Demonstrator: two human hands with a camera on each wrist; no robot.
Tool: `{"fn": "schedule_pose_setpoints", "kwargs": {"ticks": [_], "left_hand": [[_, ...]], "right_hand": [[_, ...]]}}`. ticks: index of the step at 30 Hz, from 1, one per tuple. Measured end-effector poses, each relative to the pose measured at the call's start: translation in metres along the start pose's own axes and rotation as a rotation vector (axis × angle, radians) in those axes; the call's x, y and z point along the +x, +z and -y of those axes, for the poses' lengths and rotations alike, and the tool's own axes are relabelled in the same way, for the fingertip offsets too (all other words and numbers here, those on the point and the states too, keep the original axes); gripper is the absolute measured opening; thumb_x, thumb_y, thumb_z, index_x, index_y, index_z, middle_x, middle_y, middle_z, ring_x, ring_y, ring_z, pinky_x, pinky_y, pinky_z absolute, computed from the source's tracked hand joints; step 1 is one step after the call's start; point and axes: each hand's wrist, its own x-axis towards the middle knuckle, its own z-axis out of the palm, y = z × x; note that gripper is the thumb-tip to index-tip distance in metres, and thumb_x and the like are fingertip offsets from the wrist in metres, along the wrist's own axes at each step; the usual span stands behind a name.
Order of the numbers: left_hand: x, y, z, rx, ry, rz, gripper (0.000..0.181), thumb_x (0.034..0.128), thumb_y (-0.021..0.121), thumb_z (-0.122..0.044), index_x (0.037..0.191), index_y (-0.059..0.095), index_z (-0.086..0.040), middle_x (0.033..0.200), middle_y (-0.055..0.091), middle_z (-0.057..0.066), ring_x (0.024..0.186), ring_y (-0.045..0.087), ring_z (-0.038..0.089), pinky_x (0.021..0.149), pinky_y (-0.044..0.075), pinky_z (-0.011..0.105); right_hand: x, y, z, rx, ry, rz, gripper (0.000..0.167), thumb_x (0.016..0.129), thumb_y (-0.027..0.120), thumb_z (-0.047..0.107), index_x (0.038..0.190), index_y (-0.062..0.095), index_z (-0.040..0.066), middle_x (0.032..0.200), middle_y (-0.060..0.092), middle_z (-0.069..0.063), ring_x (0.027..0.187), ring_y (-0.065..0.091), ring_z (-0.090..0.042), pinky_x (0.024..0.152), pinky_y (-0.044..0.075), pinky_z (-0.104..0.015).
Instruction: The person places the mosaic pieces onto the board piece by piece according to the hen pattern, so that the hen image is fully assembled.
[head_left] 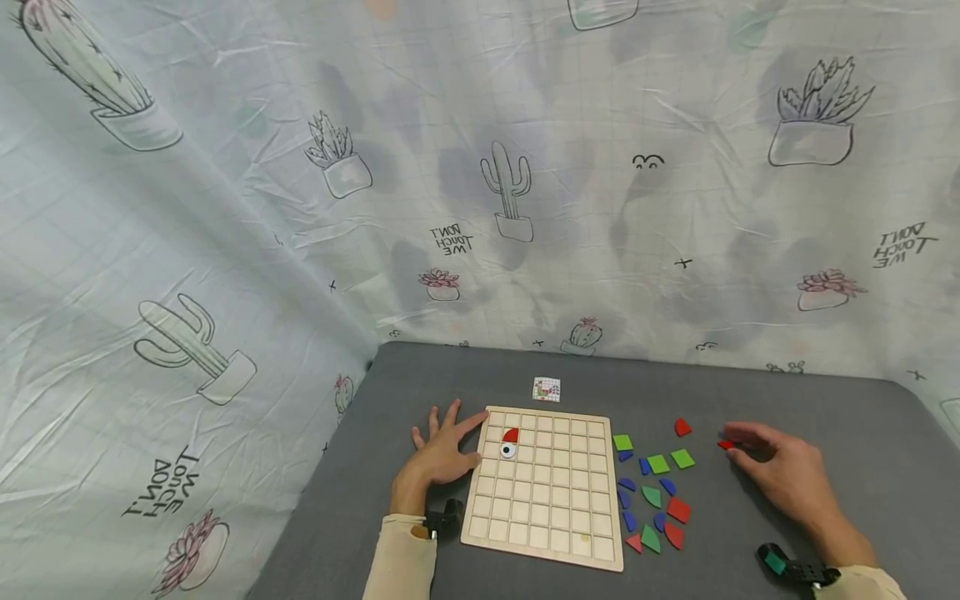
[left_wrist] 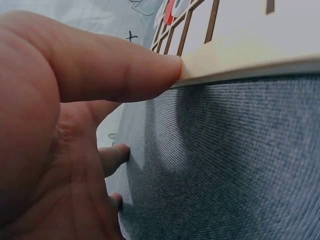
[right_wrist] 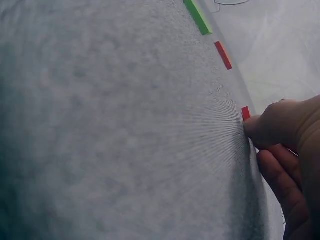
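A wooden grid board (head_left: 542, 552) lies on the grey table. My left hand (head_left: 442, 454) is spread at its upper left, thumb and index finger touching the edge; in the left wrist view the thumb of the left hand (left_wrist: 95, 65) presses the board's side (left_wrist: 240, 67). On the grid are a red quarter piece (head_left: 511, 435) and a round eye piece (head_left: 508, 451) just below it. To the right, my right hand (head_left: 787, 471) pinches a small red piece (head_left: 725, 445) at the table surface; in the right wrist view the piece (right_wrist: 245, 113) shows by the fingertips of the right hand (right_wrist: 280, 130).
Several loose pieces lie between the board and my right hand: green squares (head_left: 682, 458), blue pieces (head_left: 667, 486), green quarters (head_left: 650, 539) and a red square (head_left: 678, 510). A red quarter (head_left: 682, 427) lies farther back. Behind the board is a small printed card (head_left: 547, 389).
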Motion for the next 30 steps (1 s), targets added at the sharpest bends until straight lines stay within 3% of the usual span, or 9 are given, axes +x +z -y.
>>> {"fn": "schedule_pose_setpoints", "kwargs": {"ticks": [3, 6, 12, 19, 25, 27, 30], "left_hand": [[0.001, 0.001, 0.000, 0.013, -0.005, -0.006, 0.075, 0.0947, 0.073, -0.020, 0.165, 0.052, -0.036, 0.184, 0.015, 0.017, 0.168, -0.009, 0.056, 0.121, -0.017, 0.086], [0.000, 0.000, -0.001, 0.007, -0.001, -0.007, 0.075, 0.0946, 0.073, -0.019, 0.165, 0.052, -0.037, 0.184, 0.015, 0.018, 0.167, -0.009, 0.057, 0.121, -0.018, 0.086], [-0.004, -0.002, -0.002, -0.033, 0.029, -0.014, 0.076, 0.0926, 0.072, -0.018, 0.163, 0.054, -0.041, 0.183, 0.017, 0.022, 0.165, -0.007, 0.062, 0.117, -0.016, 0.090], [-0.008, -0.007, -0.008, -0.060, 0.037, -0.013, 0.076, 0.0920, 0.072, -0.016, 0.162, 0.055, -0.042, 0.182, 0.016, 0.022, 0.164, -0.008, 0.064, 0.116, -0.019, 0.090], [-0.004, -0.003, -0.004, -0.021, 0.017, -0.006, 0.078, 0.0929, 0.071, -0.018, 0.164, 0.052, -0.042, 0.184, 0.015, 0.019, 0.166, -0.008, 0.060, 0.119, -0.017, 0.088], [-0.005, -0.006, -0.007, -0.025, 0.012, 0.004, 0.077, 0.0934, 0.071, -0.018, 0.164, 0.051, -0.041, 0.184, 0.015, 0.020, 0.166, -0.007, 0.060, 0.119, -0.016, 0.088], [-0.009, -0.011, -0.015, -0.048, 0.008, 0.023, 0.077, 0.0937, 0.071, -0.015, 0.165, 0.052, -0.037, 0.183, 0.014, 0.021, 0.166, -0.009, 0.060, 0.119, -0.018, 0.088]], "right_hand": [[0.001, 0.000, 0.000, 0.011, 0.002, -0.001, 0.035, 0.085, 0.091, 0.009, 0.119, 0.082, 0.010, 0.105, 0.085, -0.009, 0.085, 0.062, 0.017, 0.070, 0.052, -0.025], [0.001, -0.002, 0.001, 0.028, 0.005, 0.004, 0.034, 0.086, 0.090, 0.007, 0.119, 0.082, 0.009, 0.106, 0.085, -0.011, 0.087, 0.055, 0.024, 0.070, 0.048, -0.014], [0.002, -0.008, 0.017, 0.056, 0.005, 0.014, 0.037, 0.086, 0.090, 0.007, 0.122, 0.082, 0.010, 0.108, 0.084, -0.011, 0.088, 0.057, 0.024, 0.071, 0.045, -0.004], [0.010, -0.006, 0.055, 0.159, -0.081, -0.003, 0.035, 0.085, 0.090, 0.000, 0.119, 0.083, 0.010, 0.107, 0.084, -0.010, 0.096, 0.061, 0.022, 0.079, 0.046, 0.003], [0.016, 0.008, 0.093, 0.238, -0.116, 0.044, 0.035, 0.087, 0.089, 0.000, 0.119, 0.083, 0.013, 0.109, 0.084, -0.004, 0.100, 0.068, 0.012, 0.087, 0.048, 0.001], [0.017, 0.014, 0.105, 0.266, -0.121, 0.061, 0.034, 0.088, 0.088, 0.001, 0.119, 0.083, 0.014, 0.110, 0.084, -0.002, 0.101, 0.071, 0.006, 0.089, 0.054, -0.005], [0.019, 0.027, 0.121, 0.310, -0.134, 0.089, 0.034, 0.090, 0.087, 0.000, 0.121, 0.082, 0.013, 0.113, 0.084, -0.001, 0.103, 0.076, -0.005, 0.091, 0.065, -0.025]]}}
